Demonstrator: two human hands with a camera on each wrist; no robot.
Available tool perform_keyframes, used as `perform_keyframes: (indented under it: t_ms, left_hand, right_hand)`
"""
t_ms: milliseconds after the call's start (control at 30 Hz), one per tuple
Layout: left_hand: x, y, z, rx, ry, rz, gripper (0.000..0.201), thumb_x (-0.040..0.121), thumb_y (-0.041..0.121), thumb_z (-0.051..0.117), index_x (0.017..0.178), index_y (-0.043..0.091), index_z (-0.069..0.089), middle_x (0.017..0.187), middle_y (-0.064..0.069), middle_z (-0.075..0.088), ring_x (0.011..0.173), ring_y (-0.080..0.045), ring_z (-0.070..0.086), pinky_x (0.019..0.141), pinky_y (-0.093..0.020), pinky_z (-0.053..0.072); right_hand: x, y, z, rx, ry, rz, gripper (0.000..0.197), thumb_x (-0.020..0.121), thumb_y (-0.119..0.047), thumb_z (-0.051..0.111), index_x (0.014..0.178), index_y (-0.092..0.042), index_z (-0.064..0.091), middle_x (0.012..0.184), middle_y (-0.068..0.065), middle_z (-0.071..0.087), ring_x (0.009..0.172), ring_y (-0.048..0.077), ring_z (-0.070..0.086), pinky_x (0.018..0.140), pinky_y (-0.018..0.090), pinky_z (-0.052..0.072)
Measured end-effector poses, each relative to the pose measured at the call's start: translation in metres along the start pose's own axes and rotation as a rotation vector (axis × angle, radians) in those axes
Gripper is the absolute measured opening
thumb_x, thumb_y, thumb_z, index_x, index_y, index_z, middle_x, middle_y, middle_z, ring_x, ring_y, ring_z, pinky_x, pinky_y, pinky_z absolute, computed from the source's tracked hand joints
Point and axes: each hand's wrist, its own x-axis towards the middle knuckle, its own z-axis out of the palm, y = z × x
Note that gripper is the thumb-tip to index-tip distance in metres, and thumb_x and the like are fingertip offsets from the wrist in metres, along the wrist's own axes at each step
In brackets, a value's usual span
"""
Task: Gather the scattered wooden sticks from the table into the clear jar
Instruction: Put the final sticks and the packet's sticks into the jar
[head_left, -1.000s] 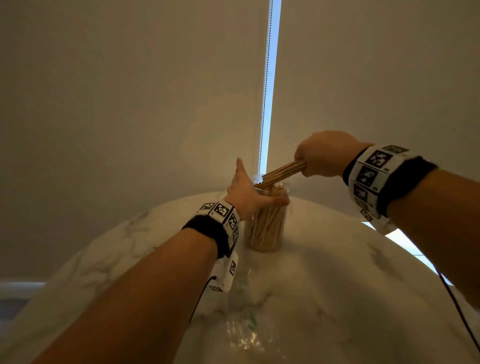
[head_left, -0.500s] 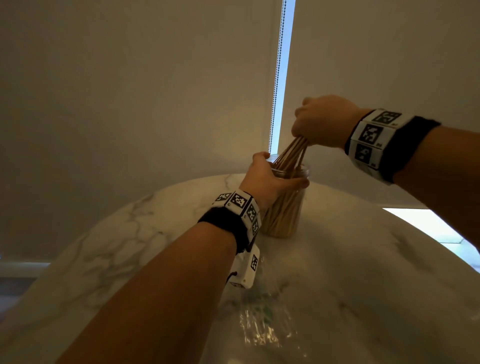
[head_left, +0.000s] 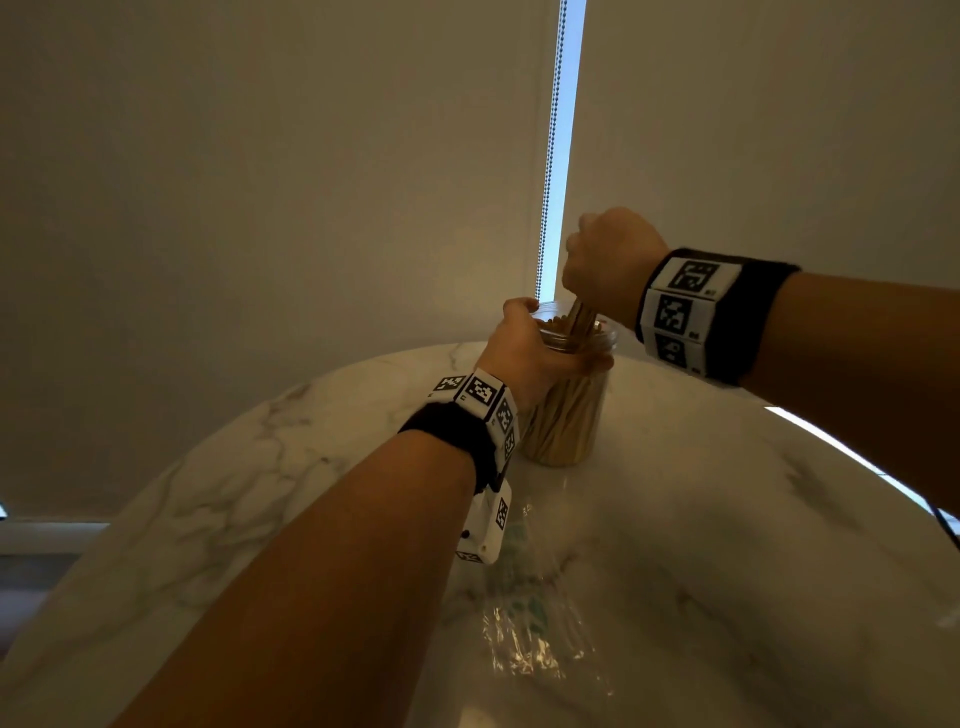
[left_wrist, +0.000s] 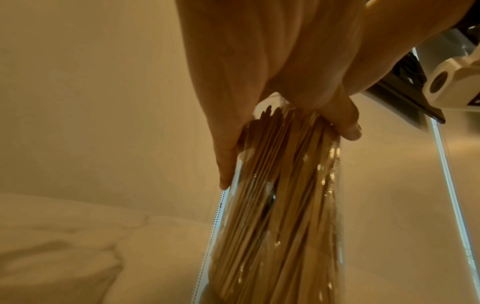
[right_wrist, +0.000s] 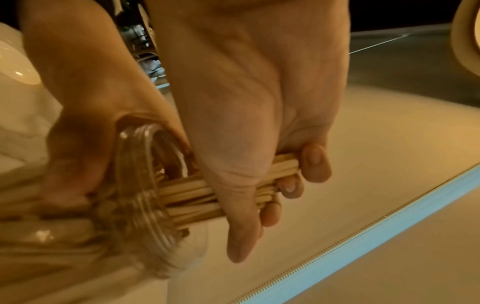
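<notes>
A clear jar (head_left: 563, 421) packed with wooden sticks stands on the round marble table (head_left: 727, 545) near its far edge. My left hand (head_left: 524, 348) grips the jar around its neck; the left wrist view shows the fingers wrapped on the jar (left_wrist: 280, 216). Directly above the jar's mouth, my right hand (head_left: 602, 260) holds a bundle of wooden sticks (head_left: 579, 317) nearly upright, its lower ends inside the jar. In the right wrist view the fingers (right_wrist: 314, 164) curl round the bundle (right_wrist: 197, 195) just above the threaded rim (right_wrist: 145, 185).
A crinkled clear plastic wrapper (head_left: 524, 623) lies on the table near me. Behind the table hang pale roller blinds with a bead chain (head_left: 550, 156) in the bright gap between them. Both forearms wear marker bands.
My right hand has turned the bundle from slanting to nearly upright and lowered it into the jar's mouth. My left hand closed round the jar's neck and stays there.
</notes>
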Motion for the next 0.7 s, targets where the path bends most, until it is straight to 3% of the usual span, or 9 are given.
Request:
perform_keyframes:
  t_ms: [67, 133, 300, 367, 433, 500, 567, 633, 700]
  left_hand:
    - [-0.001, 0.001, -0.001, 0.009, -0.002, -0.005, 0.126, 0.045, 0.044, 0.096, 0.145, 0.015, 0.024, 0.122, -0.001, 0.061, 0.110, -0.017, 0.063, 0.097, -0.039, 0.053]
    - [-0.003, 0.002, -0.001, 0.019, 0.007, 0.001, 0.123, 0.048, 0.044, 0.096, 0.144, 0.015, 0.025, 0.119, 0.000, 0.060, 0.109, -0.016, 0.062, 0.094, -0.036, 0.053]
    - [-0.005, 0.003, -0.002, 0.006, 0.007, 0.002, 0.109, 0.064, 0.027, 0.094, 0.145, 0.010, 0.024, 0.113, 0.005, 0.059, 0.099, -0.006, 0.060, 0.081, -0.023, 0.050]
    - [-0.008, 0.004, -0.003, 0.019, 0.006, 0.009, 0.105, 0.066, 0.027, 0.093, 0.144, 0.010, 0.025, 0.111, 0.007, 0.057, 0.093, 0.002, 0.057, 0.071, -0.014, 0.046]
    - [-0.009, 0.005, -0.004, 0.030, 0.009, 0.008, 0.104, 0.067, 0.028, 0.092, 0.144, 0.012, 0.026, 0.112, 0.007, 0.057, 0.092, 0.002, 0.056, 0.067, -0.012, 0.042]
    - [-0.011, 0.007, -0.004, 0.059, 0.017, 0.011, 0.105, 0.067, 0.032, 0.092, 0.145, 0.013, 0.026, 0.114, 0.006, 0.056, 0.098, -0.005, 0.058, 0.069, -0.013, 0.042]
    - [-0.011, 0.007, -0.004, 0.072, 0.018, 0.001, 0.106, 0.067, 0.033, 0.092, 0.147, 0.013, 0.024, 0.118, 0.005, 0.056, 0.103, -0.009, 0.058, 0.080, -0.019, 0.045]
    - [-0.011, 0.007, -0.003, 0.066, 0.015, -0.004, 0.109, 0.066, 0.034, 0.092, 0.148, 0.014, 0.024, 0.128, -0.001, 0.059, 0.112, -0.015, 0.059, 0.092, -0.027, 0.048]
    - [-0.011, 0.008, -0.003, 0.079, 0.015, 0.000, 0.110, 0.065, 0.036, 0.092, 0.148, 0.014, 0.023, 0.131, -0.003, 0.058, 0.115, -0.018, 0.058, 0.096, -0.031, 0.047]
  right_hand:
    - [0.001, -0.007, -0.003, 0.039, 0.011, -0.017, 0.026, 0.100, -0.018, 0.050, 0.123, -0.018, 0.063, 0.118, 0.000, 0.057, 0.115, 0.023, 0.051, 0.073, 0.030, 0.040]
    - [0.004, -0.007, -0.007, 0.162, 0.035, -0.034, 0.026, 0.101, -0.015, 0.048, 0.123, -0.014, 0.063, 0.118, 0.006, 0.057, 0.114, 0.028, 0.052, 0.077, 0.034, 0.047]
    - [0.001, 0.017, -0.018, 0.324, 0.058, 0.023, 0.020, 0.094, -0.008, 0.053, 0.107, -0.014, 0.066, 0.095, 0.004, 0.061, 0.087, 0.027, 0.061, 0.074, 0.035, 0.054]
    - [-0.002, 0.023, -0.018, 0.367, 0.030, 0.013, 0.021, 0.091, -0.008, 0.057, 0.106, -0.019, 0.067, 0.091, 0.000, 0.062, 0.085, 0.025, 0.062, 0.071, 0.032, 0.050]
    - [-0.002, 0.026, -0.018, 0.484, -0.033, -0.063, 0.030, 0.090, -0.004, 0.056, 0.112, -0.021, 0.067, 0.091, -0.005, 0.059, 0.088, 0.019, 0.057, 0.074, 0.030, 0.044]
    - [-0.001, 0.029, -0.021, 0.613, -0.117, -0.131, 0.040, 0.087, -0.002, 0.058, 0.120, -0.024, 0.066, 0.099, -0.008, 0.064, 0.091, 0.015, 0.058, 0.079, 0.027, 0.047]
    - [0.000, 0.033, -0.025, 0.802, -0.238, -0.139, 0.038, 0.088, -0.005, 0.062, 0.122, -0.022, 0.066, 0.098, -0.007, 0.067, 0.087, 0.013, 0.062, 0.074, 0.025, 0.050]
    - [0.000, 0.037, -0.029, 1.055, -0.296, -0.079, 0.032, 0.091, -0.010, 0.065, 0.122, -0.012, 0.068, 0.099, 0.001, 0.067, 0.087, 0.020, 0.062, 0.069, 0.028, 0.052]
    - [-0.002, 0.038, -0.030, 1.161, -0.279, -0.032, 0.031, 0.091, -0.014, 0.065, 0.122, -0.008, 0.069, 0.104, 0.008, 0.067, 0.090, 0.024, 0.060, 0.075, 0.034, 0.054]
